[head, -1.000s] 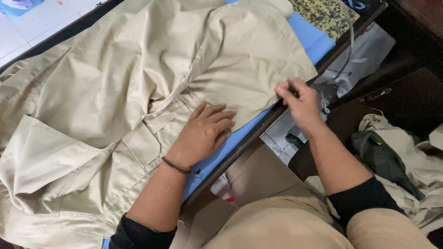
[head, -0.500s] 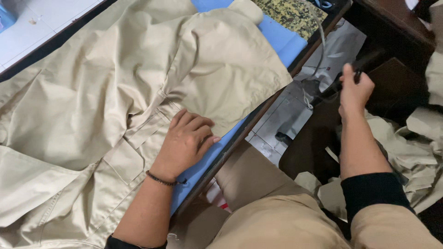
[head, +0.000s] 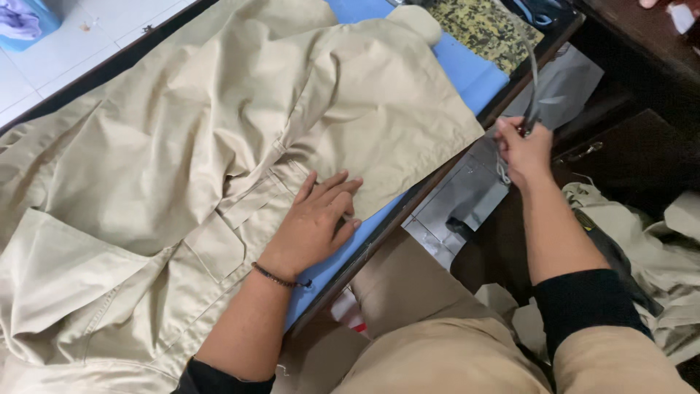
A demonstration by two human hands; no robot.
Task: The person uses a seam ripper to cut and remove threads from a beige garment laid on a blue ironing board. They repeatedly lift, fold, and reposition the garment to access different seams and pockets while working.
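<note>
On the blue-topped table, the khaki garment lies spread, and the left hand rests flat on it near the front edge, fingers extended. Off to the right, the right hand is closed around a grey cord. Steady, even palm pressure should keep the cloth smooth.

White tiled floor (dark cabinet)

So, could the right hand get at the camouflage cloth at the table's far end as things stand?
Probably yes: the right hand is beside the table edge, and the camouflage cloth lies uncovered beyond it, though its grip is already on a thin cord.
</note>
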